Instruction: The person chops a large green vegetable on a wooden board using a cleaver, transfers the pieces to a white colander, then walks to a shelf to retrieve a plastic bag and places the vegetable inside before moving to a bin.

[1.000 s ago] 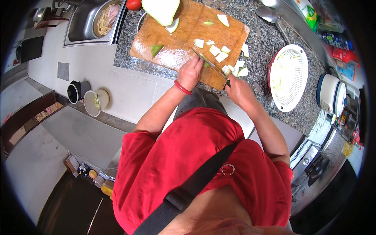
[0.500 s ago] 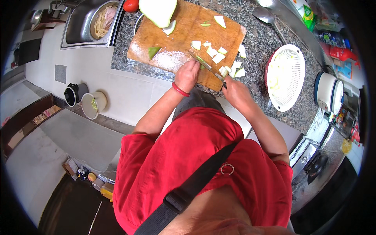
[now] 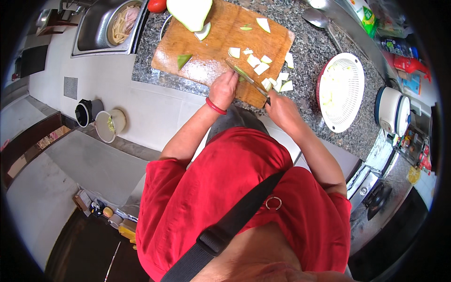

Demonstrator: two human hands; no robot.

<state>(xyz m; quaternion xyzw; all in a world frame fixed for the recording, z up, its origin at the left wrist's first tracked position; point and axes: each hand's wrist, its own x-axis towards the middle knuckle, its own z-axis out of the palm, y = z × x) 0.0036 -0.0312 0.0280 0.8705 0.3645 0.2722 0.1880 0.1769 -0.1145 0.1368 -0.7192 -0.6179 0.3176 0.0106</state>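
My right hand [image 3: 282, 110] grips the dark handle of a knife [image 3: 255, 82], its blade slanting up and left over the near edge of a wooden cutting board [image 3: 211, 51]. Close against the blade, the bent fingers of my left hand [image 3: 223, 89] press on a green-skinned gourd piece [image 3: 242, 79], mostly hidden by fingers and blade. White chopped pieces [image 3: 261, 68] lie right of the knife, some off the board on the counter. At the board's far left rests a large cut gourd [image 3: 190, 13] with a slice [image 3: 203, 32] beside it; nearer is a green wedge [image 3: 183, 60].
On the granite counter [image 3: 300, 105], a white colander [image 3: 350, 91] with pale pieces sits right, near a metal spatula [image 3: 315, 18] and a rice cooker [image 3: 393, 110]. A sink [image 3: 94, 40] holding a bowl and a tomato [image 3: 157, 5] are left; two bins [image 3: 111, 126] stand below.
The view has shifted very slightly. Both hands, the knife and the cut pieces keep practically the same places on the board.
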